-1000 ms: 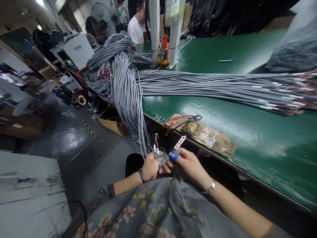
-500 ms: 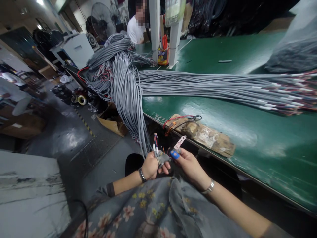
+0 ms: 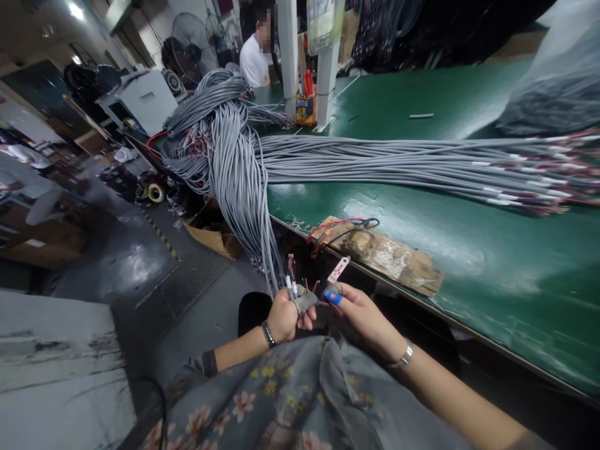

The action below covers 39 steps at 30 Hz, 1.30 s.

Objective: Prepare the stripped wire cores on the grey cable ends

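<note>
My left hand (image 3: 287,315) is closed around the ends of a few grey cables (image 3: 274,273). White sleeves and thin coloured wires (image 3: 291,267) stick up above its fist, and grey tape wraps its thumb. My right hand (image 3: 356,312) is closed in a pinch, with blue tape (image 3: 332,297) on its thumb. A flat whitish strip-like tool (image 3: 338,269) with a hole at its end juts up from the right fingers; its other end is hidden. Thin wires span the small gap between both hands; whether the right fingers grip them is unclear.
A thick bundle of grey cables (image 3: 234,150) drapes over the edge of the green table (image 3: 492,262). More cables (image 3: 375,159) lie along the tabletop. A worn board (image 3: 394,256) rests at the near edge. A cardboard box (image 3: 210,234) stands below. Across the table sits a person (image 3: 254,61).
My right hand has moved slightly away from my left, so the gap between them is wider and thin wires show in it. Both hands stay closed.
</note>
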### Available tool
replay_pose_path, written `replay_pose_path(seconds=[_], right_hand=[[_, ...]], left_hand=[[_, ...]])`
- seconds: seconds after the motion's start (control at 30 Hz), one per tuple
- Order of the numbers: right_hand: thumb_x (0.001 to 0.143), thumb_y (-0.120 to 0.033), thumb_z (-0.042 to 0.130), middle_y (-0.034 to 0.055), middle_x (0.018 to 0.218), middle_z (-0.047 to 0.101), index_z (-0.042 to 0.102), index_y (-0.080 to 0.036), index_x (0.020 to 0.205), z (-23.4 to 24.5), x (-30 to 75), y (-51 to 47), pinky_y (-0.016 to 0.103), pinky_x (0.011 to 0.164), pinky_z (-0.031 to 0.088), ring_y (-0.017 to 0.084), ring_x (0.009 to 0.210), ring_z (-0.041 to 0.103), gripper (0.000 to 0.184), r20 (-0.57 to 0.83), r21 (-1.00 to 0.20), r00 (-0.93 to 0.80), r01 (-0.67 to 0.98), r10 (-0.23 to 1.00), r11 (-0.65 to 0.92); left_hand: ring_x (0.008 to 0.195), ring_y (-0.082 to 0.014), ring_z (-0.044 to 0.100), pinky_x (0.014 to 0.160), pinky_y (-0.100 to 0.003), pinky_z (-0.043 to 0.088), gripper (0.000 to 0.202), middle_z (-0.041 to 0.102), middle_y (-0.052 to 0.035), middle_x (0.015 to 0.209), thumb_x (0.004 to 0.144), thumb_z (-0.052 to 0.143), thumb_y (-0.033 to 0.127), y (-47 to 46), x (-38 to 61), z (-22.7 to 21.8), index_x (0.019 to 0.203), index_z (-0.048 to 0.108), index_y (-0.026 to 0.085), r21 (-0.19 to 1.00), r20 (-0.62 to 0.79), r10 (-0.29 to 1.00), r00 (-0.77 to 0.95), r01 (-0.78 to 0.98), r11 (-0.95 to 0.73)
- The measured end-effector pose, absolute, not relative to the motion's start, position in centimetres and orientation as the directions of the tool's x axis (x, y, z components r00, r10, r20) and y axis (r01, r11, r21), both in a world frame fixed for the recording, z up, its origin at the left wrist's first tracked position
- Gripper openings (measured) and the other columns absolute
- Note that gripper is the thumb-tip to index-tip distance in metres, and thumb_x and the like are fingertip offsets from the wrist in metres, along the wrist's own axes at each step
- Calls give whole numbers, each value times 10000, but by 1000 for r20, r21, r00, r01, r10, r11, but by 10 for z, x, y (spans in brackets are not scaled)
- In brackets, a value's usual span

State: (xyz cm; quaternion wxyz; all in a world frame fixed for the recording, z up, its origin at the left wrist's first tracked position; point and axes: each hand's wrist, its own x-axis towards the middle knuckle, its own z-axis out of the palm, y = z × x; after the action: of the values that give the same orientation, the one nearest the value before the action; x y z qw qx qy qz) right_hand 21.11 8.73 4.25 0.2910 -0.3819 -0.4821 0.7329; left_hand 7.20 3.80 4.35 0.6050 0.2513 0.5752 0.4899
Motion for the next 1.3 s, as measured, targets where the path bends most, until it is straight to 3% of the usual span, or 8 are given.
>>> replay_pose_path(seconds=[0.17,0.33,0.5,0.73,0.93,1.03,1.13,1.3], right_hand=[[572,-581,736,-19,594,560,597,-176,710,45,210,93,253,528,360,109,532,450,450,-298,-927,-548,-29,781,-374],[567,-527,765,-18,600,585,598,-176,670,42,208,89,262,558,386,114,545,483,402,-276,-916,-551,-99,787,-390],[558,-545,764,-13,595,583,596,-179,641,42,208,86,280,576,400,123,555,480,411,-271,-925,-510,-98,817,-368],[531,-437,802,-40,513,511,585,-184,611,36,208,89,232,467,326,86,472,391,343,-402,-827,-439,-201,803,-524],[594,-358,762,-40,529,495,583,-191,624,36,214,93,229,459,356,86,471,393,246,-393,-746,-514,-307,763,-591],[654,-413,715,-3,615,571,621,-202,687,33,218,97,256,504,411,115,522,468,233,-396,-717,-523,-337,754,-611],[660,-536,688,27,689,611,653,-201,732,32,220,105,267,526,426,129,560,503,345,-410,-703,-521,-342,749,-623],[605,-606,711,-2,632,561,655,-187,782,39,213,113,258,480,350,110,511,410,458,-271,-812,-516,-331,812,-481]], left_hand=[[284,-56,413,308,-181,197,432,519,7,403,597,674,533,37,72,48,479,497,157,883,-452,889,-78,-179,433],[284,-50,403,310,-179,204,450,503,13,393,607,679,540,38,68,48,457,512,149,882,-460,888,23,-104,460],[283,-55,416,305,-176,211,456,521,10,400,614,673,555,38,69,44,481,507,152,884,-451,892,-38,-158,440],[268,-58,401,292,-179,208,414,514,14,392,611,693,491,38,69,40,483,479,159,886,-432,896,-108,-239,398],[253,-49,361,286,-181,206,370,507,28,390,591,700,463,37,68,41,522,502,158,876,-446,890,-93,-248,413],[249,-49,353,276,-181,199,370,505,28,383,572,703,467,39,66,45,529,501,160,854,-483,875,-29,-238,463],[242,-49,338,266,-182,190,340,497,28,371,553,702,436,44,62,51,535,501,162,825,-511,853,104,-220,521],[234,-46,318,260,-179,185,293,479,26,349,563,666,411,60,55,58,547,525,155,801,-522,798,301,-148,580]])
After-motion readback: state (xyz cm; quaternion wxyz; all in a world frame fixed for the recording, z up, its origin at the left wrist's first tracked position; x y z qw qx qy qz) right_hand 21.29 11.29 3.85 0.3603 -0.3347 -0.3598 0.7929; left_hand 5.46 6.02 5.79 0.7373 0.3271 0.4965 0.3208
